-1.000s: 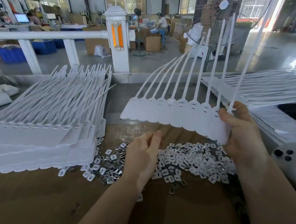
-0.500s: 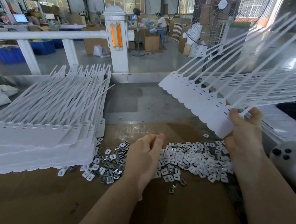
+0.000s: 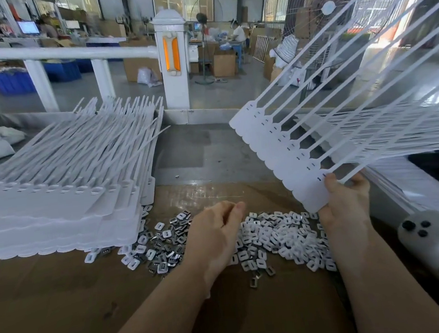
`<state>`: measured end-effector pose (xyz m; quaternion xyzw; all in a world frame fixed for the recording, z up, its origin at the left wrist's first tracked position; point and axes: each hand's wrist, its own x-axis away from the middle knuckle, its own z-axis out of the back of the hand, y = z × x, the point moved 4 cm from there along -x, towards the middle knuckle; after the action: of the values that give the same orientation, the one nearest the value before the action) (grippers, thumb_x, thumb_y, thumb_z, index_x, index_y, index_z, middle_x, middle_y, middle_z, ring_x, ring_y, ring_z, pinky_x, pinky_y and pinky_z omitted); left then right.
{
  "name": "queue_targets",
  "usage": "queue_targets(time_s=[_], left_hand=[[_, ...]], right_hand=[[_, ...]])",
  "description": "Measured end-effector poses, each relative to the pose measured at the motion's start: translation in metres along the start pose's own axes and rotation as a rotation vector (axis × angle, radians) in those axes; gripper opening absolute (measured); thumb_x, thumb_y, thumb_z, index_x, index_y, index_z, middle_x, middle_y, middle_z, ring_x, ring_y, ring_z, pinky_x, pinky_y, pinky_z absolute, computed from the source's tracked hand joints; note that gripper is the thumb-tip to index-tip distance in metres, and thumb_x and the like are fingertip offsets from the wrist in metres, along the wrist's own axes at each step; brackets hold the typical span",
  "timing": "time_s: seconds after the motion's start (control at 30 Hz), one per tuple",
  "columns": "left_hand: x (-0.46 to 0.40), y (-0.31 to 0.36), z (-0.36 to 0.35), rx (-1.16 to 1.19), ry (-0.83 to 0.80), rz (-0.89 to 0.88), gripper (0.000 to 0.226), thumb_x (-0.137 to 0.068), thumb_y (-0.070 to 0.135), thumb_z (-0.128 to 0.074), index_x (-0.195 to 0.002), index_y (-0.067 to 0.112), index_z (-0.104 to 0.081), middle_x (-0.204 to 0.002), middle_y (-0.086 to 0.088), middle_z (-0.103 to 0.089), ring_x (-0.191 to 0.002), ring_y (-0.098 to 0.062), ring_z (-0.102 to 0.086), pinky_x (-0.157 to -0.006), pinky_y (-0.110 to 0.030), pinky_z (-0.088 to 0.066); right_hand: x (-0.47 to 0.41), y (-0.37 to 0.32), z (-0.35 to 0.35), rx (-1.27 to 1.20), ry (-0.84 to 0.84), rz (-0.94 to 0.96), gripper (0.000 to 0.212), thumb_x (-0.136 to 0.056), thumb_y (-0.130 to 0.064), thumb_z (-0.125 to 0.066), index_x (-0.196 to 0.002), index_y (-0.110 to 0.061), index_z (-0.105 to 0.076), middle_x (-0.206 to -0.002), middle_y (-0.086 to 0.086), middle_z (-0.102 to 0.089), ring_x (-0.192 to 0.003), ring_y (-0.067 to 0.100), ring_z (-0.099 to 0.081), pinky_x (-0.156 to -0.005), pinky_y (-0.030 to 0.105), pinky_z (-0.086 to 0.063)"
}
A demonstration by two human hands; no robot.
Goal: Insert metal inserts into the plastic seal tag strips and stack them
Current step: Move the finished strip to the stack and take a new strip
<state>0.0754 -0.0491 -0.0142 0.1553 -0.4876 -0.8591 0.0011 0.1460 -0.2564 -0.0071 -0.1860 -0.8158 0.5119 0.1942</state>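
My right hand (image 3: 346, 198) grips the near end of a white seal tag strip (image 3: 278, 147) and holds it in the air, its thin tails fanning up to the right. Below it a pile of small metal inserts (image 3: 276, 237), white-faced and grey, spreads over the brown table (image 3: 52, 311). My left hand (image 3: 214, 234) hovers over the left part of that pile, back to the camera, with its fingers loosely curled; its palm is hidden. A tall stack of tag strips (image 3: 56, 206) lies at the left.
More white strips (image 3: 387, 134) lie flat at the right behind the held one. A white device with black dots (image 3: 428, 229) sits at the right edge. A white railing post (image 3: 173, 60) and a fan (image 3: 329, 8) stand beyond the table.
My right hand has swung the strip to the right, so that its tails now slant far right instead of standing nearly upright. My left hand has stayed over the inserts.
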Motion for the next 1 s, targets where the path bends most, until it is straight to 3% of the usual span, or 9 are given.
queue_targets(time_s=[0.1, 0.3, 0.43, 0.5, 0.57, 0.63, 0.83, 0.93, 1.0], left_hand=[[0.000, 0.000, 0.000, 0.009, 0.000, 0.002, 0.031, -0.093, 0.042, -0.043, -0.100, 0.023, -0.066, -0.086, 0.013, -0.067, -0.079, 0.003, -0.059, -0.063, 0.000, -0.040], [0.000, 0.000, 0.000, -0.008, 0.001, -0.013, 0.030, -0.093, 0.040, -0.044, -0.099, 0.021, -0.067, -0.082, 0.012, -0.066, -0.076, 0.001, -0.059, -0.066, 0.001, -0.038], [0.000, 0.000, 0.000, -0.016, 0.003, -0.017, 0.029, -0.093, 0.040, -0.045, -0.100, 0.022, -0.067, -0.077, 0.019, -0.061, -0.075, 0.006, -0.057, -0.066, 0.003, -0.036], [0.000, 0.000, -0.001, -0.019, -0.002, -0.015, 0.029, -0.093, 0.041, -0.044, -0.101, 0.023, -0.066, -0.077, 0.021, -0.060, -0.075, 0.006, -0.056, -0.066, 0.003, -0.036], [0.000, 0.000, -0.001, -0.020, -0.006, -0.012, 0.028, -0.093, 0.040, -0.045, -0.100, 0.023, -0.066, -0.077, 0.021, -0.059, -0.074, 0.006, -0.056, -0.065, 0.004, -0.035], [0.000, 0.000, -0.001, -0.018, -0.007, -0.012, 0.028, -0.093, 0.040, -0.045, -0.100, 0.023, -0.066, -0.076, 0.021, -0.059, -0.073, 0.005, -0.056, -0.065, 0.003, -0.035], [0.000, 0.000, -0.001, -0.015, 0.001, -0.018, 0.027, -0.092, 0.041, -0.047, -0.098, 0.023, -0.067, -0.072, 0.021, -0.059, -0.070, 0.007, -0.055, -0.063, 0.002, -0.036], [0.000, -0.001, -0.001, -0.024, 0.000, -0.023, 0.026, -0.092, 0.040, -0.047, -0.096, 0.023, -0.067, -0.070, 0.021, -0.058, -0.068, 0.007, -0.055, -0.063, 0.001, -0.036], [0.000, -0.001, -0.001, -0.029, -0.003, -0.028, 0.026, -0.092, 0.040, -0.047, -0.097, 0.023, -0.067, -0.070, 0.021, -0.058, -0.068, 0.007, -0.055, -0.063, 0.001, -0.037]], right_hand=[[0.000, 0.003, -0.001, 0.019, 0.021, -0.041, 0.042, -0.091, -0.002, -0.054, -0.125, -0.021, -0.039, -0.094, -0.003, -0.052, -0.089, 0.015, -0.057, -0.096, 0.044, -0.048], [-0.001, 0.007, 0.002, 0.049, 0.062, -0.105, 0.043, -0.091, -0.005, -0.056, -0.128, -0.021, -0.040, -0.108, 0.001, -0.049, -0.094, 0.014, -0.052, -0.097, 0.038, -0.047], [-0.002, 0.007, 0.006, 0.097, 0.107, -0.114, 0.046, -0.089, -0.007, -0.060, -0.129, -0.020, -0.041, -0.104, 0.003, -0.048, -0.082, 0.013, -0.052, -0.083, 0.031, -0.048], [-0.003, 0.006, 0.009, 0.160, 0.075, -0.083, 0.044, -0.089, -0.007, -0.058, -0.129, -0.011, -0.043, -0.109, 0.012, -0.054, -0.078, 0.016, -0.055, -0.077, 0.030, -0.046], [-0.004, 0.006, 0.010, 0.229, 0.025, -0.050, 0.040, -0.089, -0.006, -0.055, -0.127, 0.001, -0.045, -0.121, 0.023, -0.056, -0.095, 0.032, -0.061, -0.073, 0.032, -0.045], [-0.004, 0.007, 0.012, 0.231, 0.013, -0.065, 0.040, -0.089, -0.005, -0.054, -0.127, 0.004, -0.045, -0.125, 0.024, -0.054, -0.111, 0.038, -0.056, -0.073, 0.032, -0.045], [0.000, 0.008, 0.002, 0.152, -0.047, -0.168, 0.041, -0.093, -0.005, -0.048, -0.133, 0.002, -0.040, -0.133, 0.019, -0.050, -0.119, 0.032, -0.053, -0.070, 0.031, -0.048], [0.007, 0.008, -0.008, 0.041, -0.147, -0.244, 0.039, -0.097, -0.003, -0.040, -0.135, 0.006, -0.037, -0.139, 0.022, -0.044, -0.125, 0.033, -0.048, -0.084, 0.033, -0.048], [0.010, 0.007, -0.013, -0.073, -0.175, -0.337, 0.037, -0.097, -0.003, -0.040, -0.133, 0.002, -0.040, -0.132, 0.020, -0.051, -0.118, 0.031, -0.053, -0.080, 0.032, -0.051]])
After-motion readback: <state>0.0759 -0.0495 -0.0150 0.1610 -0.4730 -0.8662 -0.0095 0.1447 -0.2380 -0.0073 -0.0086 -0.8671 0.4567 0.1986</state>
